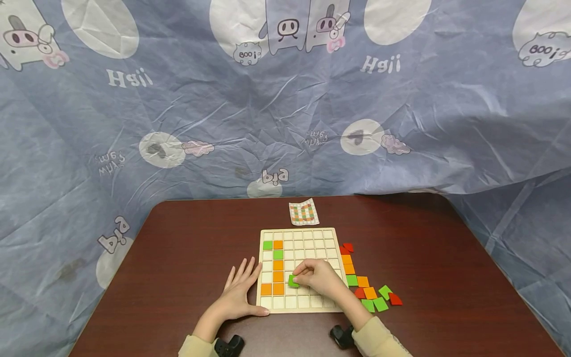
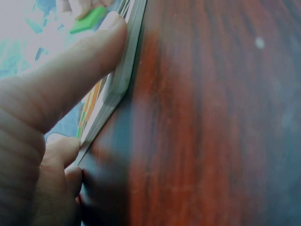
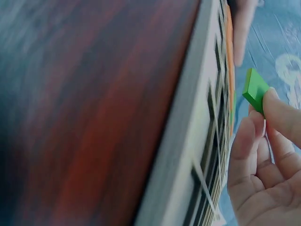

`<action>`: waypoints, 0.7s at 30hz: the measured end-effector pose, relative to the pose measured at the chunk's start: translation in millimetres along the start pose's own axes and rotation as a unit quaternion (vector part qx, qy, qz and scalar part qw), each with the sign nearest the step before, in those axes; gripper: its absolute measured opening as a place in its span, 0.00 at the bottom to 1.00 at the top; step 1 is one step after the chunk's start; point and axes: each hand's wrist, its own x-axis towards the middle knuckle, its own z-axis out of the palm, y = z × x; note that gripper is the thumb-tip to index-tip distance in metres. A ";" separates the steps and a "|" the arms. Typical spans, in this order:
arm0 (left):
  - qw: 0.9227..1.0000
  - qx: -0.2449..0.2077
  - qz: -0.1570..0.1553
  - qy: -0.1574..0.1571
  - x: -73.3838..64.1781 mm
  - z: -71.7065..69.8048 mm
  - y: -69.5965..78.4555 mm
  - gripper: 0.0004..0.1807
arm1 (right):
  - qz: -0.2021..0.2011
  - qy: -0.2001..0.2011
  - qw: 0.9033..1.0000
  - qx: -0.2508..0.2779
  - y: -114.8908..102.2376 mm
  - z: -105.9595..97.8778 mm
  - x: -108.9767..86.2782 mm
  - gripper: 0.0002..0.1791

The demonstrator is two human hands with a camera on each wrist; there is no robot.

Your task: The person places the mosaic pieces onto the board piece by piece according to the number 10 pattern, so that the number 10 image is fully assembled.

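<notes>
My right hand (image 1: 318, 277) pinches a green square tile (image 3: 255, 89) between thumb and fingertips, just over the third column of the pale wooden grid board (image 1: 312, 302). In the right wrist view the tile is tilted, apart from the board's surface. My left hand (image 1: 238, 292) lies spread at the board's left side, the thumb (image 2: 101, 44) at its near left corner and the fingers along its left edge. Several orange tiles (image 1: 278, 265) and green tiles (image 1: 267, 245) fill cells in the two leftmost columns.
Right of the board lie loose orange tiles (image 1: 370, 293), green tiles (image 1: 380, 304) and red rounded pieces (image 1: 395, 299). A printed pattern card (image 1: 304, 212) rests behind the board on the dark wooden table (image 1: 200, 233). A patterned grey-blue cloth (image 1: 250, 109) hangs behind the table.
</notes>
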 end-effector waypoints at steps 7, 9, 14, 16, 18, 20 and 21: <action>1.000 0.003 0.002 -0.002 0.1 0.1 -1.3 0.65 | -0.010 -0.005 1.000 -0.016 -2.0 11.5 2.1 0.04; 1.000 0.005 0.003 -0.002 0.7 0.2 -1.6 0.65 | -0.010 -0.005 1.000 -0.023 -1.5 12.5 2.1 0.03; 1.000 0.002 0.002 -0.003 1.2 -0.3 -1.2 0.65 | -0.010 -0.012 0.999 -0.051 -0.4 14.4 0.1 0.02; 1.000 0.001 0.001 -0.002 1.3 -0.5 -1.0 0.64 | -0.015 -0.010 0.998 -0.068 -0.8 15.7 -0.7 0.03; 1.000 0.000 0.001 -0.002 1.0 -0.6 -0.7 0.64 | -0.023 -0.002 0.996 -0.085 -1.7 17.1 -1.1 0.04; 1.000 -0.001 0.001 -0.002 0.7 -0.5 -0.6 0.64 | -0.033 0.008 0.994 -0.107 -2.1 18.8 -0.9 0.05; 1.000 -0.001 0.000 -0.002 0.6 -0.4 -0.7 0.64 | -0.037 0.012 0.993 -0.114 -2.3 19.6 -0.9 0.05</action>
